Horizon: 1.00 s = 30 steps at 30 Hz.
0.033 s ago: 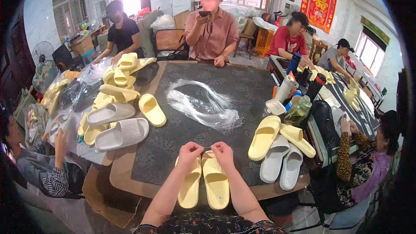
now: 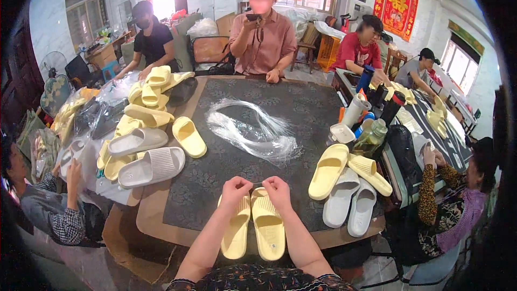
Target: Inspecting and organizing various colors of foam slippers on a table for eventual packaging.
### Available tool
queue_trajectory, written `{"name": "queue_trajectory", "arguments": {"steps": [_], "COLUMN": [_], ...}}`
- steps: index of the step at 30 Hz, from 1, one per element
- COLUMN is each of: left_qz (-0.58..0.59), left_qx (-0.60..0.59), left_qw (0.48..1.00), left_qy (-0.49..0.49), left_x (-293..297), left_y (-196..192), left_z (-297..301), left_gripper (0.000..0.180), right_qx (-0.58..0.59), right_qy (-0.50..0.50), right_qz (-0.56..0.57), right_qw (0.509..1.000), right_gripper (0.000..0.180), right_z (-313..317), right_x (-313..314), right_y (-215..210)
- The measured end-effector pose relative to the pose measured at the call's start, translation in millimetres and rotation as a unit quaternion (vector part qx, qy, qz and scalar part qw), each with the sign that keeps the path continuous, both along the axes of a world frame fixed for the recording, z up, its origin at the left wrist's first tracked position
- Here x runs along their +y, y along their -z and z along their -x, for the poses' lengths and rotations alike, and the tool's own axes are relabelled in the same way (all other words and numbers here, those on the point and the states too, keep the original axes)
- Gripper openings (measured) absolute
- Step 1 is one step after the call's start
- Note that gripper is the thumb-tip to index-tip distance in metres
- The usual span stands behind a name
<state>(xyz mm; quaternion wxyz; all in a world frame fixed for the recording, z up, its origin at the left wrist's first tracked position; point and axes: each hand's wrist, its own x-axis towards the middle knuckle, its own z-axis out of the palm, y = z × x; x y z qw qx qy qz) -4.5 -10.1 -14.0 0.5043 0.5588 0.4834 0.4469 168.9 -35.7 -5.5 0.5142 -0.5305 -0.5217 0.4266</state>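
Fingers of left hand (image 2: 235, 188) and right hand (image 2: 277, 189) are pinched together on something thin and pale stretched between them, too small to identify. It is held just above the toes of a yellow slipper pair (image 2: 253, 227) lying side by side at the near desk (image 2: 161, 221) edge. Fastening judged in hand. Clear strand bundle (image 2: 253, 129) mid-desk; loose slippers (image 2: 145, 145) piled left, more (image 2: 350, 188) right, apparently left to do.

Pale yellow slippers (image 2: 253, 227); dark, seemingly floral-patterned tabletop (image 2: 215, 172); grey slippers (image 2: 350, 205).
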Motion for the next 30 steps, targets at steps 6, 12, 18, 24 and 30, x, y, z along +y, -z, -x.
{"name": "queue_trajectory", "arguments": {"steps": [6, 12, 18, 24, 30], "left_qz": [-0.014, -0.01, -0.011, 0.016, -0.002], "left_qx": [0.006, 0.002, 0.006, -0.005, -0.011], "left_qw": [1.0, 1.0, 1.0, 1.0, 1.0], "left_qy": [-0.005, -0.012, -0.016, 0.007, -0.004], "left_x": [-4, -1, -1, -1, -1], "left_y": [-8, -1, -3, 1, 1], "left_z": [-4, -2, -3, -2, -2], "left_gripper": [0.013, 0.013, 0.014, 0.016, 0.011], "right_qx": [-0.054, -0.038, -0.02, -0.029, -0.057], "right_qy": [-0.002, -0.012, 0.027, -0.021, -0.014], "right_qz": [-0.019, -0.021, -0.014, -0.015, -0.001], "right_qw": [0.998, 0.999, 0.999, 0.999, 0.998], "right_gripper": [0.014, 0.012, 0.016, 0.013, 0.017], "right_z": [-1, 0, -2, 0, -2], "right_x": [1, 5, 5, 2, 1], "right_y": [3, 12, 10, 7, 2]}}
